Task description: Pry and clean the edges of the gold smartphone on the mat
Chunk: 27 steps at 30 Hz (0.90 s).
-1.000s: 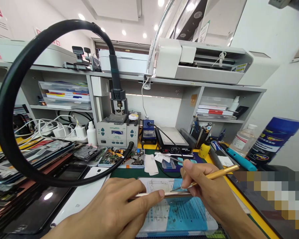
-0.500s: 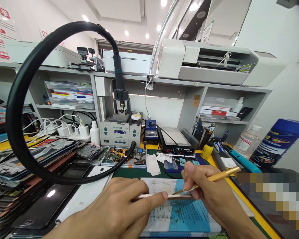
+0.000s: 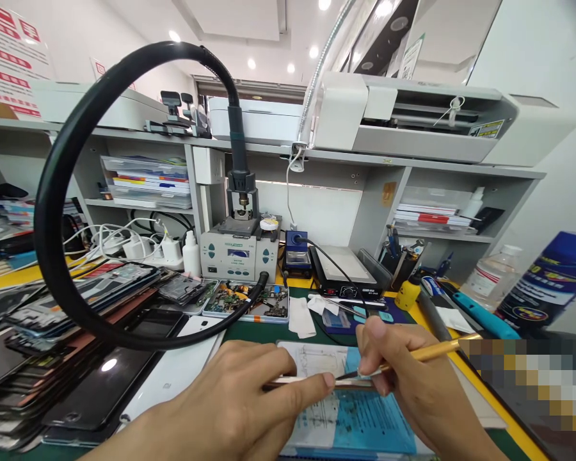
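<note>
My left hand (image 3: 244, 400) is closed on a thin, phone-sized flat piece (image 3: 358, 384), seen edge-on with a pale rim. Its index finger lies along that rim. In my right hand (image 3: 406, 368) is a slim gold-handled tool (image 3: 441, 349), pinched like a pen. The tool's narrow dark tip meets or nearly meets the rim, just right of my left fingertip. Fine detail at the tip is too small to make out. Beneath both hands lies a stained blue and white mat (image 3: 365, 422).
Stacked phones and phone parts (image 3: 91, 301) fill the left side. A black hose (image 3: 52, 192) loops above them from the hot-air station (image 3: 240, 253). Behind my hands lies a tray of circuit boards (image 3: 225, 301). A blue spray can (image 3: 544, 282) and a clear bottle (image 3: 494, 275) stand right.
The whole view has shifted slightly, so the scene appears farther right. Both hands keep their grips, and the tool's tip stays close to the rim beside my left fingertip.
</note>
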Tool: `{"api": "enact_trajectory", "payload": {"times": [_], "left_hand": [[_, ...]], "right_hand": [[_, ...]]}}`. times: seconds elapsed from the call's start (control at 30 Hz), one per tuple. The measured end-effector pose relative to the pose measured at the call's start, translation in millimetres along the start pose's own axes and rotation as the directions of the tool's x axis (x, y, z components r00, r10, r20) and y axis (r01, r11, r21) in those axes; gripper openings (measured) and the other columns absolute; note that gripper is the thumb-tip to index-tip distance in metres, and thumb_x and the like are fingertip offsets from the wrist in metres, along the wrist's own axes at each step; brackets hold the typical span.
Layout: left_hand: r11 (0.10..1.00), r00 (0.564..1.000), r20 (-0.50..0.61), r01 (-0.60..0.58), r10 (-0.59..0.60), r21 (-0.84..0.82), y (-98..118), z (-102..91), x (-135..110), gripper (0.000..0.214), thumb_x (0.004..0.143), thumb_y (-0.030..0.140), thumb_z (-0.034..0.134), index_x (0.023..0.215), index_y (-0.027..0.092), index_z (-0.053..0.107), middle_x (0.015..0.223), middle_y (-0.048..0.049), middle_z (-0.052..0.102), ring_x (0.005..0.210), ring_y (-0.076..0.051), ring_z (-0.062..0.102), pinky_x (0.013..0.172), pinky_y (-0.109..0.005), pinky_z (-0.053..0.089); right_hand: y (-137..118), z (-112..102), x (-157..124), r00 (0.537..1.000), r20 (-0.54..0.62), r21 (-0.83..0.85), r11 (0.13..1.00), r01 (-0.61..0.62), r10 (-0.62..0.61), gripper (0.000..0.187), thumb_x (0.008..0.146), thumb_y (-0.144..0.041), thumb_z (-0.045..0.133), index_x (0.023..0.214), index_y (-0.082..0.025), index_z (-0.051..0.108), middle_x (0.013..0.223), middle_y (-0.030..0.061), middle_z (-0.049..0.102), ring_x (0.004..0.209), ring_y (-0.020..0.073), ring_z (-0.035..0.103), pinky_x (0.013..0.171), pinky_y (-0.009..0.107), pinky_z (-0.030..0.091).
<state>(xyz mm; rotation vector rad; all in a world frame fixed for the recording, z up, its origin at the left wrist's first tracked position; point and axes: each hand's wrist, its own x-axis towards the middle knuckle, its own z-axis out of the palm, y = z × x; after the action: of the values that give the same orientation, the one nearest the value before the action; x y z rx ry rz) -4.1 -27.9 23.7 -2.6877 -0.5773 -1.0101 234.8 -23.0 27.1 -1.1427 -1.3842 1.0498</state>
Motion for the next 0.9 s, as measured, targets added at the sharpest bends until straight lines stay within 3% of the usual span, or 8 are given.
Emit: {"api": "enact_trajectory", "payload": {"times": [0.6,0.9], "left_hand": [[1.0,1.0,0.022,-0.001,0.0,0.015,0.9,-0.4,1.2,0.037,0.095,0.01,0.046,0.123,0.021,0.067,0.073,-0.0026,0.066,0.058,-0.017,0.063,0.05,-0.029,0.053],[1.0,1.0,0.0,-0.004,0.004,0.013,0.8,0.7,-1.3,0.036,0.095,0.01,0.047,0.123,0.02,0.068,0.071,-0.0028,0.065,0.057,-0.017,0.062,0.048,-0.03,0.052]], "right_hand": [[-7.8,6.0,-6.4,0.993,-0.078,-0.041,0.996,0.082,-0.085,0.061,0.082,-0.071,0.068,0.046,-0.022,0.07,0.04,0.0012,0.05,0.043,0.0148,0.046,0.049,0.033,0.032],[-9.2,4.8,-6.6,0.993,-0.064,-0.057,0.993,0.099,-0.102,0.059,0.084,-0.066,0.068,0.046,-0.021,0.071,0.041,0.0014,0.052,0.043,0.0136,0.047,0.045,0.029,0.03]]}}
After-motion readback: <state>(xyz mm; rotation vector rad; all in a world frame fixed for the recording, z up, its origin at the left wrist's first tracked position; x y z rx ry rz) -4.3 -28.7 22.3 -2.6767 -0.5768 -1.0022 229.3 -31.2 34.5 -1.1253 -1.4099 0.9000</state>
